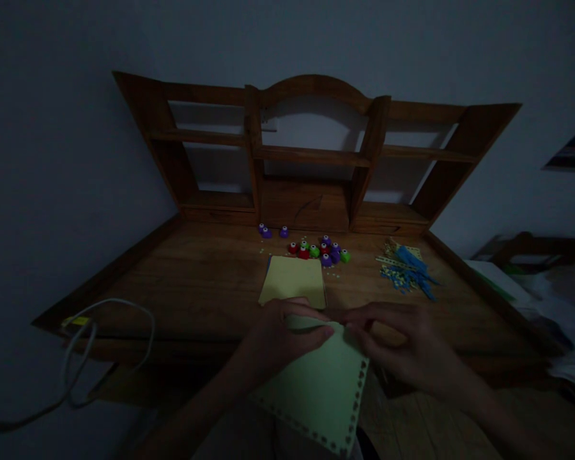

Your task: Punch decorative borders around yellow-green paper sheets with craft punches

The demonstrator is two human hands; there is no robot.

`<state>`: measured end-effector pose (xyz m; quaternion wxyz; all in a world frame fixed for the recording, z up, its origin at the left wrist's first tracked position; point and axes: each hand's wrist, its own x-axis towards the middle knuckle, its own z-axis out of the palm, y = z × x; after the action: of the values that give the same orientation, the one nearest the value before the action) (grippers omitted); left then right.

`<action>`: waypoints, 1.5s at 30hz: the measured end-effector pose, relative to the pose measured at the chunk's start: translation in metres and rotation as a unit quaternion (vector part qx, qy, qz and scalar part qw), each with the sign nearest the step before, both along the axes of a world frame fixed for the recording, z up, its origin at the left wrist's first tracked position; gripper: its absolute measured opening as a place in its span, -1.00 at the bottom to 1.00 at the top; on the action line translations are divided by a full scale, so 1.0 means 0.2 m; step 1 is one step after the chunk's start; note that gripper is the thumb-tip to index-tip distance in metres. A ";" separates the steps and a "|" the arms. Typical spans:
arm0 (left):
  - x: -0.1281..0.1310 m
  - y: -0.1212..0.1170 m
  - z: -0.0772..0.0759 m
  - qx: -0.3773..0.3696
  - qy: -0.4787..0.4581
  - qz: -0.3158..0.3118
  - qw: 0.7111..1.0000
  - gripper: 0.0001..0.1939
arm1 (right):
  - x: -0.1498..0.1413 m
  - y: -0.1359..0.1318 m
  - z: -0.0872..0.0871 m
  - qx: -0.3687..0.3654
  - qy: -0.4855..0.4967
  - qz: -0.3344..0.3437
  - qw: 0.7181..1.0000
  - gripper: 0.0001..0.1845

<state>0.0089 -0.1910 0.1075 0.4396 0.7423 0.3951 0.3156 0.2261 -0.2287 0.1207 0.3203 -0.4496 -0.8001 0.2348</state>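
Observation:
A pale yellow-green sheet of paper point(316, 390) is held up in front of the desk edge, with small punched holes, seemingly heart-shaped, along its right and lower edges. My left hand point(285, 338) grips its upper edge, thumb on the near face and fingers behind. At the upper right part of that edge, my right hand point(405, 335) pinches the paper between thumb and fingers, its fingertips close to those of the left. Any small scrap between them is too dark to make out. Just beyond the hands, a stack of yellow paper point(294, 278) lies on the desk.
Several small red, green and purple craft punches point(326, 259) stand behind the stack, among tiny paper bits. Blue and yellow cut scraps point(409, 268) are heaped at the right of the wooden desk point(196, 275). A shelf unit point(306, 153) rises behind; a white cable point(148, 313) loops at left.

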 end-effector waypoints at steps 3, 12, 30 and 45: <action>0.00 0.00 0.02 -0.004 0.009 -0.028 1.000 -0.86 | 0.01 0.01 0.07 0.018 -0.104 0.071 0.992 -0.84; -0.01 -0.03 0.03 0.037 0.048 -0.065 0.996 -0.91 | -0.02 0.05 0.18 -0.011 -0.188 0.179 0.966 -0.81; 0.00 -0.06 0.06 0.065 0.053 -0.047 0.995 -0.83 | -0.09 -0.01 0.13 0.231 -0.243 0.167 0.927 -0.82; -0.08 -0.07 0.04 -0.099 0.075 -0.101 0.987 -0.75 | -0.01 -0.01 0.18 0.008 -0.110 0.044 0.993 -0.88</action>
<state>-0.0075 -0.2053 0.1164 0.5101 0.7523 0.3794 0.1727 0.2247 -0.2304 0.1563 0.2235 -0.4341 -0.8513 0.1919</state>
